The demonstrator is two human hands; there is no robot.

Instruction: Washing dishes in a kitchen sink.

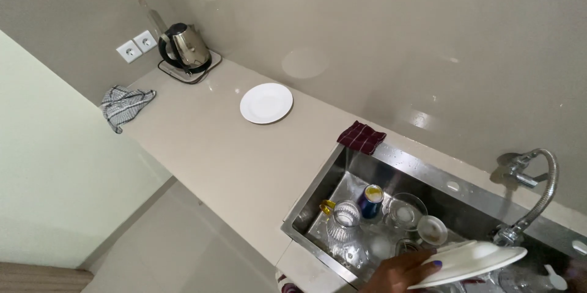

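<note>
While one white plate (469,262) is gripped at its rim by the left hand (400,271) above the sink (318,192), a second plate (266,103) and two cloths are seen on the tabletop (226,152).

White round plate (471,260), held tilted over the sink at the frame's 5 o'clock position, its underside and rim turned toward the camera, the high edge pointing to 3 o'clock. The rim at 9 o'clock is gripped by a hand (400,271), thumb on the upper surface. The plate appears glossy and unbroken.
</note>
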